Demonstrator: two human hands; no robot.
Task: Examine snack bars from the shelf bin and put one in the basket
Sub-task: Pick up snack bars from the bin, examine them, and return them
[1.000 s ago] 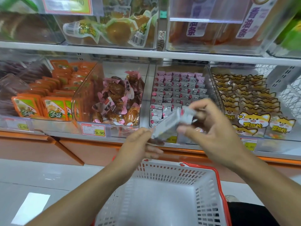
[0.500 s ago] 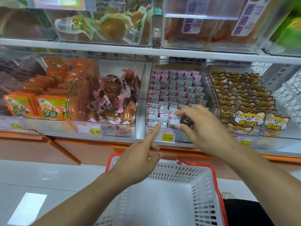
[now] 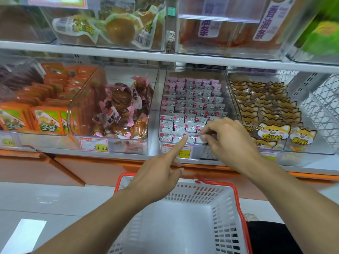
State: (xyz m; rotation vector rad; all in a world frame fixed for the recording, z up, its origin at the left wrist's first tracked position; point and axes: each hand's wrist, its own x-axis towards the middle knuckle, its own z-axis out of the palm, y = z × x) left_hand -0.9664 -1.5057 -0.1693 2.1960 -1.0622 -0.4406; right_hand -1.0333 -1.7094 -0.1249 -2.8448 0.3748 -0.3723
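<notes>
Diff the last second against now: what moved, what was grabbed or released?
Right hand carried the snack bar from mid-air back to the bin front, still pinching it. Left hand let go and now points at the front row. Basket still holds nothing visible; shelves unchanged.

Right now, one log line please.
right hand: pinching snack bar in bin | left hand: pointing at bin | basket: holds none

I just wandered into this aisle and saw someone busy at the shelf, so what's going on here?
A person is picking through small pink and white snack bars in a clear shelf bin. The right hand reaches into the front of the bin, fingers curled at the front row of bars; whether it grips one is hard to tell. The left hand points one finger at the same row. A white basket with a red rim waits below, with no bar visible inside.
</notes>
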